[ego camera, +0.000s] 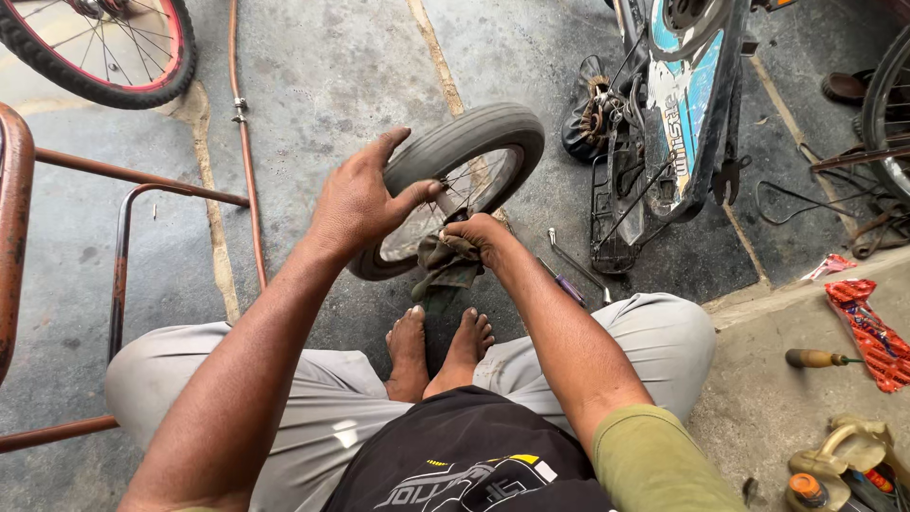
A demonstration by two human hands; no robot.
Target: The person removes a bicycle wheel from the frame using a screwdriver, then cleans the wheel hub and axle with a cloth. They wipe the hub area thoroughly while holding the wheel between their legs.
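Note:
A small bicycle wheel with a grey tyre and thin spokes stands tilted on the concrete floor in front of my bare feet. My left hand grips the tyre at its near left edge, thumb over the tread. Against the rim and spokes on the near side, my right hand is closed on a dirty dark green rag. The rag hangs down toward my feet.
An upturned blue and white child's bicycle lies at the right. A metal spanner and a purple-handled tool lie beside my right knee. A rusty metal frame stands at left, a red-rimmed wheel at top left, a wooden-handled tool at right.

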